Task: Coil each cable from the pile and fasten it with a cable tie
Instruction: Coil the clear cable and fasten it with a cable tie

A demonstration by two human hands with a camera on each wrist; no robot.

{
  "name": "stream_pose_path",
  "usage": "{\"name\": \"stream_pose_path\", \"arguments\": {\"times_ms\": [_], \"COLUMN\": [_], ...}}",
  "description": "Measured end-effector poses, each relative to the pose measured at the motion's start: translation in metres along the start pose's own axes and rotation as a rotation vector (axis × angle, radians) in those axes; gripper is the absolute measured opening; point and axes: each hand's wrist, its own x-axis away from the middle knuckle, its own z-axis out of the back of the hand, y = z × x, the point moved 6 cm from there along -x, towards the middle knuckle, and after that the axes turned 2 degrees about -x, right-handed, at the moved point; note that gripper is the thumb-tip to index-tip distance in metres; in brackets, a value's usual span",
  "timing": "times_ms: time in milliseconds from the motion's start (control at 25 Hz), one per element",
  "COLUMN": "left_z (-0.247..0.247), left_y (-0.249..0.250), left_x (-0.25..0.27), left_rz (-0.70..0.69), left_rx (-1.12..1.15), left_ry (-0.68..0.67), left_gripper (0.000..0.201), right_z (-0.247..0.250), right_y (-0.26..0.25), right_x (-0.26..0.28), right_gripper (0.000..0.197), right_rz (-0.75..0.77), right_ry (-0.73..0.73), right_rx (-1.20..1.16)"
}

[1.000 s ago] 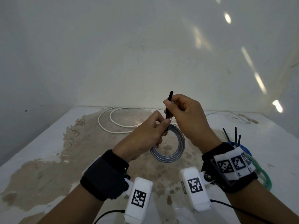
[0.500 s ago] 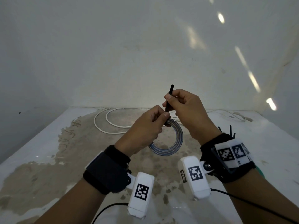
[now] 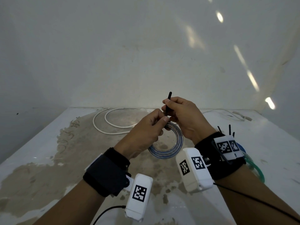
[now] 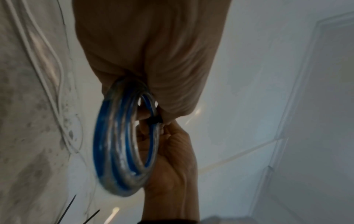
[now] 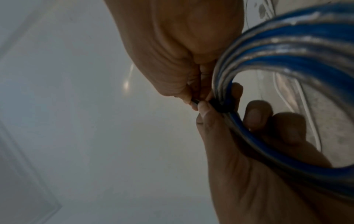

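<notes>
A coil of clear-and-blue cable (image 3: 172, 150) hangs in the air above the stained table (image 3: 48, 159). My left hand (image 3: 146, 132) grips the top of the coil, its fingers hooked through the ring (image 5: 256, 115). A black cable tie (image 3: 169, 96) is wrapped round the coil there (image 4: 156, 120) (image 5: 216, 106). Its tail sticks up out of my right hand (image 3: 180, 114), which pinches it just above my left thumb. The tie's head is mostly hidden between the fingertips.
A thick white cable (image 3: 103, 125) curves on the table behind my hands, and a thin white one (image 3: 227, 113) lies at the back right. Spare black ties (image 3: 229, 129), a blue coil and a green cable (image 3: 258, 172) lie behind my right wrist. A wall stands close behind.
Both hands and the coil have risen slightly while staying together. The right hand still pinches the tie's tail and the left still grips the coil.
</notes>
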Motion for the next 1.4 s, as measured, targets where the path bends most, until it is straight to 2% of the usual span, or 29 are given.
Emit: {"name": "stream_pose_path", "arguments": {"times_ms": [80, 200, 280, 400, 560, 640, 800, 1000, 1200, 1400], "left_z": [0.005, 0.023, 0.033, 0.035, 0.032, 0.032, 0.032, 0.025, 0.012, 0.001], "left_y": [0.000, -0.005, -0.008, -0.012, -0.024, -0.027, -0.026, -0.028, -0.028, -0.019], "left_x": [-0.002, -0.006, -0.009, -0.009, 0.007, 0.012, 0.010, 0.005, 0.005, 0.007], "left_rz": [0.034, 0.059, 0.074, 0.156, 0.312, 0.315, 0.314, 0.329, 0.346, 0.322], "left_rx": [0.003, -0.012, -0.024, 0.055, 0.356, 0.454, 0.542, 0.687, 0.764, 0.779], "left_ry": [-0.001, 0.075, 0.130, 0.122, -0.026, -0.035, 0.023, 0.078, 0.059, 0.035], "left_gripper": [0.022, 0.024, 0.023, 0.026, 0.043, 0.038, 0.028, 0.016, 0.016, 0.017], "right_z": [0.002, 0.005, 0.002, 0.006, 0.018, 0.018, 0.016, 0.016, 0.017, 0.018], "right_y": [-0.002, 0.007, 0.023, 0.036, 0.035, 0.036, 0.040, 0.044, 0.052, 0.048], "right_x": [0.003, 0.023, 0.044, 0.056, 0.051, 0.052, 0.058, 0.068, 0.071, 0.075], "right_gripper": [0.020, 0.043, 0.042, 0.024, 0.019, 0.022, 0.042, 0.036, 0.029, 0.029], "right_rz": [-0.064, -0.254, -0.320, -0.279, -0.285, -0.297, -0.316, -0.328, -0.298, -0.231], "right_ry": [-0.043, -0.155, -0.243, -0.206, -0.159, -0.159, -0.180, -0.246, -0.210, -0.206], "right_rx": [-0.012, 0.105, 0.194, 0.128, -0.030, -0.062, -0.253, -0.469, -0.543, -0.578]}}
